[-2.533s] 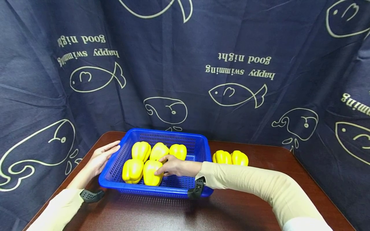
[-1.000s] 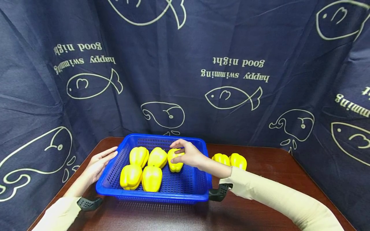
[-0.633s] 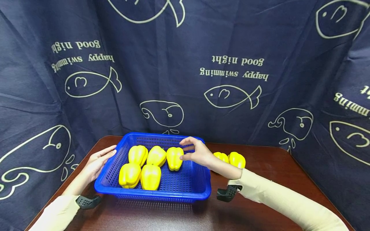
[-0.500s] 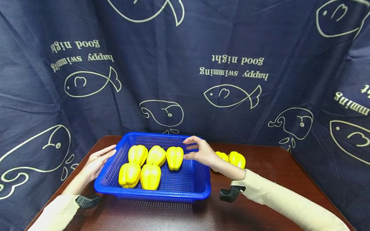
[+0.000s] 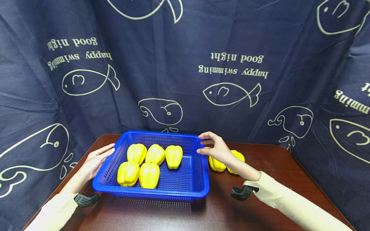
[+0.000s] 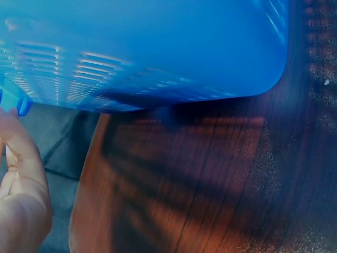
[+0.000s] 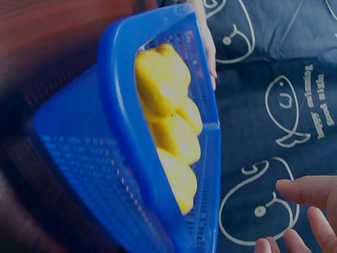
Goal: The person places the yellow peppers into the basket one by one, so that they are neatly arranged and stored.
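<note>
A blue plastic basket (image 5: 153, 192) with slotted walls stands on the table. Several yellow bell peppers lie inside it: two in the front row, including one pepper (image 5: 149, 175) near the middle, and a back row ending with another pepper (image 5: 174, 156). My left hand (image 5: 93, 162) rests against the left rim, fingers extended. Over the right rim hovers my right hand (image 5: 216, 148), fingers parted around nothing. Behind that hand and wrist, outside the basket, sit two more yellow peppers, one pepper (image 5: 216, 165) beside the basket and a second pepper (image 5: 237, 156), both partly hidden.
The dark brown wooden table (image 5: 260, 192) has rounded back corners. A navy curtain (image 5: 185, 73) printed with fish and whales hangs close behind and on both sides. Black camera mounts sit on both wrists, the right mount (image 5: 243, 193) low over the table.
My right hand lets go of a pepper in the basket's back row, after earlier being at the front-row pepper, and moves right across the basket to its right rim. The left hand stays at the left rim.
</note>
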Demonstrator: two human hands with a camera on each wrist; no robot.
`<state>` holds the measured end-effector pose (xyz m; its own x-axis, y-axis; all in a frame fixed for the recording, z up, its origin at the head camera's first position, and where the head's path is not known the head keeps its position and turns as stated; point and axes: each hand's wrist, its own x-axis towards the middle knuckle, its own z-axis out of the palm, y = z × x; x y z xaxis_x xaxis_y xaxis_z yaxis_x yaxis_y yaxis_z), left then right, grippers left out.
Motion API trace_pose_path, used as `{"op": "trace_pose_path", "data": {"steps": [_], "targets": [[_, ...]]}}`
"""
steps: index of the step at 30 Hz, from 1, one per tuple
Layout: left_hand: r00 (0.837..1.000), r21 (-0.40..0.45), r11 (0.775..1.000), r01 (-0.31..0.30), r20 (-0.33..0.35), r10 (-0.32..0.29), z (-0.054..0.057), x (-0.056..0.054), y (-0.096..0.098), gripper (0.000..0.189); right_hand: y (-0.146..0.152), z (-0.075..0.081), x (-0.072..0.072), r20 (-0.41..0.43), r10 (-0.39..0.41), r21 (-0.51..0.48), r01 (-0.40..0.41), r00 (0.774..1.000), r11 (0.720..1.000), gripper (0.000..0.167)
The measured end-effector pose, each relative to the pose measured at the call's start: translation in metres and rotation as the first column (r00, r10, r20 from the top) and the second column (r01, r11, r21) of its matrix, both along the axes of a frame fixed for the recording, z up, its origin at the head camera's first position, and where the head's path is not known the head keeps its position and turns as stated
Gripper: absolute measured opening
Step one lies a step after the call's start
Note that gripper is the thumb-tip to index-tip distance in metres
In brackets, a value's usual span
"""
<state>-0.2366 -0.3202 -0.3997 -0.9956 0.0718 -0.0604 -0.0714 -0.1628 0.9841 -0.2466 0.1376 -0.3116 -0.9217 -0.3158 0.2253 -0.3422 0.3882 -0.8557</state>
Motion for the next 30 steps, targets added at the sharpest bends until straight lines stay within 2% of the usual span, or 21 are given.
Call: {"op": "trace_pose_path", "data": {"steps": [8, 13, 20, 25, 30], "targets": [[1.0, 0.005, 1.0, 0.006, 0.002, -0.006, -0.001, 0.0, -0.001, 0.029, 0.028, -0.002, -0.004, -0.044, -0.013, -0.019, 0.012, 0.999, 1.0, 0.044], [1.0, 0.024, 1.0, 0.014, 0.002, -0.014, -0.001, 0.0, -0.001, 0.03, 0.045, -0.005, -0.005, -0.032, -0.027, -0.043, 0.025, 0.999, 0.999, 0.048], [1.0, -0.001, 1.0, 0.005, 0.0, -0.005, -0.001, 0.0, -0.002, 0.031, 0.067, -0.012, -0.004, -0.013, -0.071, -0.074, 0.07, 0.997, 0.995, 0.048], [1.0, 0.04, 0.999, 0.022, -0.006, -0.022, -0.002, -0.001, -0.002, 0.026, 0.078, -0.015, -0.002, -0.014, -0.1, -0.097, 0.098, 0.995, 0.99, 0.05], [1.0, 0.049, 0.999, 0.018, 0.003, -0.018, -0.002, -0.001, -0.002, 0.03, 0.089, -0.02, 0.001, -0.024, -0.116, -0.137, 0.111, 0.993, 0.984, 0.051]]}}
